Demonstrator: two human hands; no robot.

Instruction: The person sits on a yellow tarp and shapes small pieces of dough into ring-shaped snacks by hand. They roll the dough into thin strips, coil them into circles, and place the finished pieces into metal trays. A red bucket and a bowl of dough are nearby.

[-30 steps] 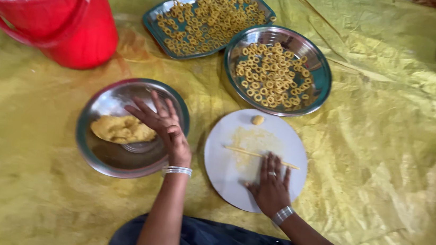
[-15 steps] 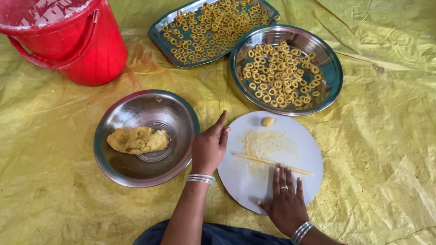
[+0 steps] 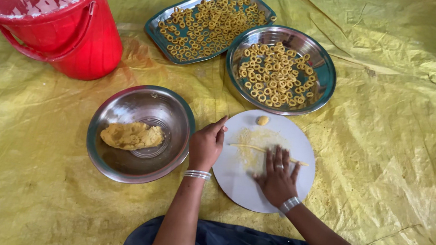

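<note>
Fingers, right hand (image 3: 278, 176): spread flat, palm down, pressing on a thin dough strand (image 3: 258, 149); gripping nothing.
Fingers, left hand (image 3: 206, 146): loosely curled, resting at the left edge of the white round board (image 3: 238, 186), touching the rim of the steel bowl (image 3: 118, 166); holding nothing.
Dough strand: lies across the board's floured middle, one end under the right fingers.
Small dough ball (image 3: 263, 120): near the board's far edge, apart from the strand.
Dough lump (image 3: 132, 135): in the steel bowl, left of the board.
Ring trays: round steel plate (image 3: 324, 82) and rectangular tray (image 3: 154, 34), both carrying dough rings.
Red bucket (image 3: 84, 40): far left.
Ground cover: yellow sheet (image 3: 385, 154).
Step, judged: rolling the strand thinner.
Next move calls for: even, light palm pressure along the strand so it does not break.
</note>
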